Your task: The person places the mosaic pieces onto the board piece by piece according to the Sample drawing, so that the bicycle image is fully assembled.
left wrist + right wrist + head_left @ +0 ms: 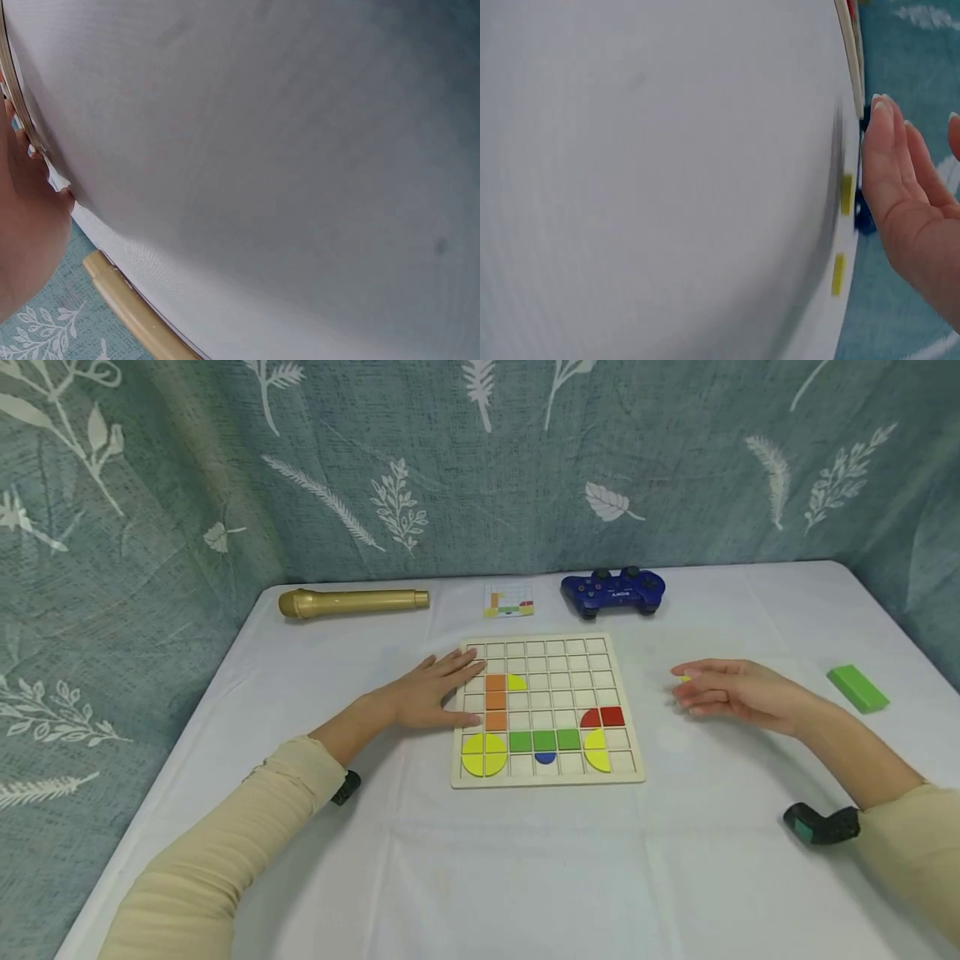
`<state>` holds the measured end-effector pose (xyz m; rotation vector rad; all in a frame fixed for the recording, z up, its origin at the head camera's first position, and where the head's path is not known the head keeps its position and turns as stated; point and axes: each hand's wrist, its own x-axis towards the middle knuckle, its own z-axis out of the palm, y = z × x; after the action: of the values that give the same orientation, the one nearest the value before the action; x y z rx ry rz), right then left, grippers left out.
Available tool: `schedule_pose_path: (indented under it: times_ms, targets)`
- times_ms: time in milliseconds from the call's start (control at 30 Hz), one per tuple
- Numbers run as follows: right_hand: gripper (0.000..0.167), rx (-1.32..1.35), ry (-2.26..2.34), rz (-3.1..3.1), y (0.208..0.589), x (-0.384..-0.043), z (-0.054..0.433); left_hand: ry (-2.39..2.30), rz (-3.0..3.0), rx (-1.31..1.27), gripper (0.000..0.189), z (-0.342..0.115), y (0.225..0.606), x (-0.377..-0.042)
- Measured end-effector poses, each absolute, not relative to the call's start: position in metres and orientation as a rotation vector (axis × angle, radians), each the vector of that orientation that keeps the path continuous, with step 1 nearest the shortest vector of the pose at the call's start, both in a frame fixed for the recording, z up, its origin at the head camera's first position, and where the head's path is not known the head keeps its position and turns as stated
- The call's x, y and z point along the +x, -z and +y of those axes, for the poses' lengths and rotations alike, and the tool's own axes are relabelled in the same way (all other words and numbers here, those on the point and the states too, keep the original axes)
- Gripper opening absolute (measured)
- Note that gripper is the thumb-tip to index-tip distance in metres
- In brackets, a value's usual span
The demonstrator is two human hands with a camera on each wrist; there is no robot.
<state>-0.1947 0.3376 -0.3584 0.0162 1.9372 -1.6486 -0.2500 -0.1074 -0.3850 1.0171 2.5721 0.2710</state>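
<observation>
My left hand (431,693) rests with spread fingers on the left edge of a pale wooden grid board (555,678). Orange squares (496,699), green squares (543,741), red pieces (612,717), a blue half-round piece (545,758) and yellow curved pieces (484,755) lie in its cells. To the right of the board, my right hand (738,693) hovers over the table, fingers loosely extended. A bit of yellow (685,678) shows by its fingertips. The right wrist view has two yellow pieces (846,194) on the cloth beneath this hand, apart from it.
Behind the board lie a gold microphone (360,602), a small pattern card (508,600) and a blue game controller (618,592). A green block (858,688) sits at the far right. White cloth (525,868) covers the table; a patterned curtain (480,468) hangs behind.
</observation>
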Motion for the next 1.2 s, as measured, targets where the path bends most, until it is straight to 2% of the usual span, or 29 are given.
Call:
schedule_pose_path:
  times_ms: [133,267,333,400,533,633,967,1200]
  targets:
    - [0.056,0.091,1.717,1.915,0.358,-0.201,0.357,-0.249,2.576,1.008,0.09,-0.107,0.385,-0.25]
    - [0.027,0.144,1.817,1.854,0.359,-0.206,0.376,-0.242,2.579,1.003,0.09,-0.107,0.386,-0.25]
    - [0.021,0.16,1.836,1.857,0.359,-0.208,0.382,-0.246,2.582,1.01,0.09,-0.107,0.386,-0.25]
    - [0.028,0.189,1.828,1.899,0.36,-0.209,0.387,-0.251,2.584,1.013,0.09,-0.107,0.386,-0.25]
    - [0.057,0.253,1.71,2.082,0.361,-0.211,0.391,-0.247,2.589,1.006,0.091,-0.107,0.386,-0.25]
    - [0.064,0.284,1.602,2.201,0.361,-0.213,0.389,-0.247,2.589,0.997,0.091,-0.107,0.386,-0.25]
    - [0.064,0.237,1.366,2.389,0.359,-0.219,0.375,-0.26,2.582,0.995,0.09,-0.106,0.386,-0.249]
    - [0.057,0.011,1.094,2.576,0.36,-0.223,0.367,-0.242,2.582,0.99,0.09,-0.107,0.387,-0.25]
